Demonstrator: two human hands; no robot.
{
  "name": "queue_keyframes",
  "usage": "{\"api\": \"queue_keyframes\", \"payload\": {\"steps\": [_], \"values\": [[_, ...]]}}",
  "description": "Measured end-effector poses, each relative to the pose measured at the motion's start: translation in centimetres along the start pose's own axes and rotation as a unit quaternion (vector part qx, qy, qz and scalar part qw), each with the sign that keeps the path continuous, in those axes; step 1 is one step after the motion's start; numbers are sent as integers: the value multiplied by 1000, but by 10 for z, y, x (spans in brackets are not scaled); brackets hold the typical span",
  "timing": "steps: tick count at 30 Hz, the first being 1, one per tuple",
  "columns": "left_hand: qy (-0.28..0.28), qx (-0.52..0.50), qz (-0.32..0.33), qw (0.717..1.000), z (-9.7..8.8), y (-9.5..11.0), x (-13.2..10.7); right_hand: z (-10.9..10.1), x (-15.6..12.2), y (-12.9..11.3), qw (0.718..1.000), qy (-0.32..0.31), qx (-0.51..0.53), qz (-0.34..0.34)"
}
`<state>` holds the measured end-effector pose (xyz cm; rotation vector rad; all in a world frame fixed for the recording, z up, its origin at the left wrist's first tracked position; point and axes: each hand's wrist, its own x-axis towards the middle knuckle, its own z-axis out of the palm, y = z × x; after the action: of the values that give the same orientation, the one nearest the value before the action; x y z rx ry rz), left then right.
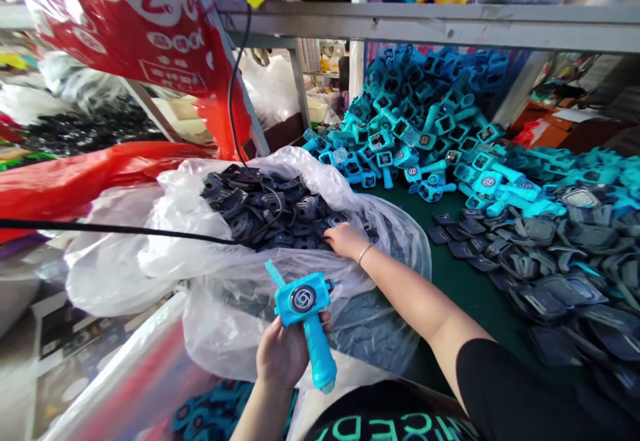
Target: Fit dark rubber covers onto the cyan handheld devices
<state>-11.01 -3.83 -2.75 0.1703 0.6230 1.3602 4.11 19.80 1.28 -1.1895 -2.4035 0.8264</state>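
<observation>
My left hand (283,354) is shut around the grip of a bright blue plastic toy launcher (305,307), which has a round spiral emblem and a thin tab sticking up at its left end. My right hand (345,241), with a thin bracelet on its wrist, rests palm down on a heap of dark grey plastic pieces (265,214). These lie in a large clear plastic bag (125,261). The fingertips of my right hand are partly hidden among the pieces, so I cannot tell whether they grip one.
A large pile of blue plastic launcher parts (420,121) and dark grey moulded pieces (545,274) lie on a green surface (465,287). A grey metal shelf (430,24) runs overhead. A black cable (125,231) crosses the view, and red plastic sheeting (75,187) lies at the left.
</observation>
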Motion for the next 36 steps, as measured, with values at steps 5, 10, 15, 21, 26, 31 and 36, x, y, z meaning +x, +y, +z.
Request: {"api": "queue_keyframes", "payload": {"steps": [5, 10, 15, 21, 26, 31, 36], "values": [[-94, -75, -41, 992, 17, 4, 12, -17, -67, 9, 984, 70, 158, 46], [-142, -107, -160, 971, 57, -12, 28, -35, -170, -8, 955, 82, 283, 31], [-172, -94, -260, 945, 96, -42, 32, -44, -233, -40, 949, 218, 210, -86], [-173, -33, -269, 947, 103, -76, 32, -64, -250, -36, 948, 207, 60, -236], [-207, 4, -322, 924, 95, -87, 29, -70, -268, -25, 956, 157, 94, -231], [-216, 45, -304, 927, 107, -91, 19, -64, -282, -21, 943, 219, 73, -241], [-256, 88, -262, 927, 111, -90, 17, -64, -288, -18, 939, 213, 86, -256]]}}
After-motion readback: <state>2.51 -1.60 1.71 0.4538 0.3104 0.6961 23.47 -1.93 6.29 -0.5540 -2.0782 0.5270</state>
